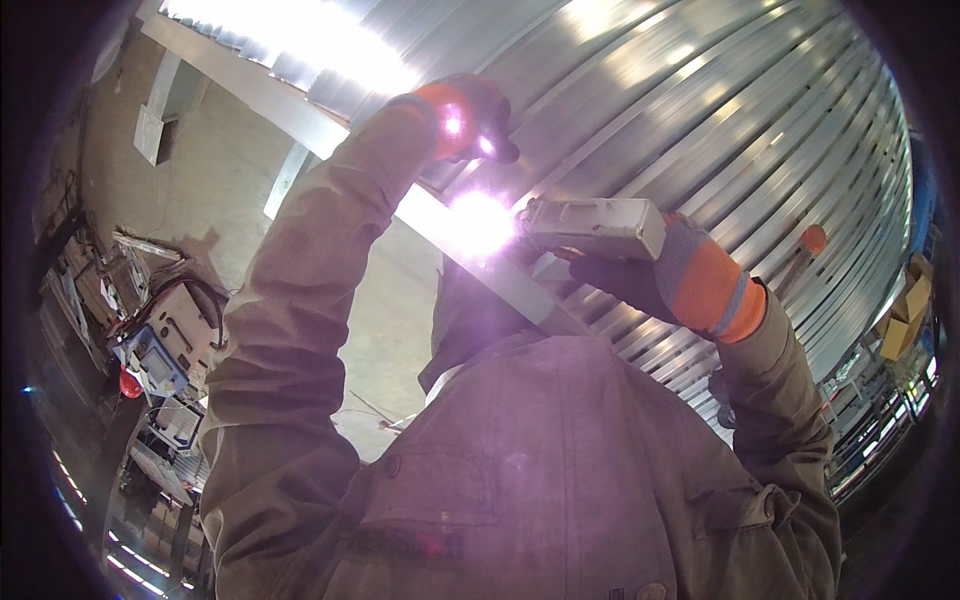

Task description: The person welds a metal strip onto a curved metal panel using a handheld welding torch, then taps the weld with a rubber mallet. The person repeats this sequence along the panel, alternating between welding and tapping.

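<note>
As light (480, 225) flares, right-hand fingers (625, 282) grip a tool (597, 222).

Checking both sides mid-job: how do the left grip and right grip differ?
The right grip holds a pale boxy tool; the left grip shows none. The left grip sits higher in view, above the glare; the right grip, lower. Bright pinkish spots mark the left grip, not the right grip. Both wear partly orange gloves.
</note>
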`<action>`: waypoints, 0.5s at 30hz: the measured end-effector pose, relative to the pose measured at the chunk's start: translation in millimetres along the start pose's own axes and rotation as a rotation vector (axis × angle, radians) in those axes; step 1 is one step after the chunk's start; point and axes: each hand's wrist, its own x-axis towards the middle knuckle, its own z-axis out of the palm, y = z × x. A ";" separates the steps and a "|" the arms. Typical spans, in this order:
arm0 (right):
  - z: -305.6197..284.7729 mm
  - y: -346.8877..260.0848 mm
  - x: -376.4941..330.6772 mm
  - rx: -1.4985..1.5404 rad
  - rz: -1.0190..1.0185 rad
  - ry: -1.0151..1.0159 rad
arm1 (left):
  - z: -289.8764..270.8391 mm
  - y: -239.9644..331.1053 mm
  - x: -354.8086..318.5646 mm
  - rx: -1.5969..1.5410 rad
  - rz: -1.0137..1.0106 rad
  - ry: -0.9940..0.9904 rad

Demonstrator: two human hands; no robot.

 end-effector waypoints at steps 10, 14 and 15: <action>-10.4 0.7 -37.9 -0.230 -0.482 0.215 | 9.6 -12.2 -13.1 0.005 -0.033 0.131; -18.7 32.1 -66.5 -0.209 -0.417 0.234 | 13.5 -7.0 -17.7 -0.260 -0.066 0.112; -19.0 41.7 -71.3 -0.240 -0.473 0.254 | 17.3 -1.7 -18.4 -0.297 -0.046 0.103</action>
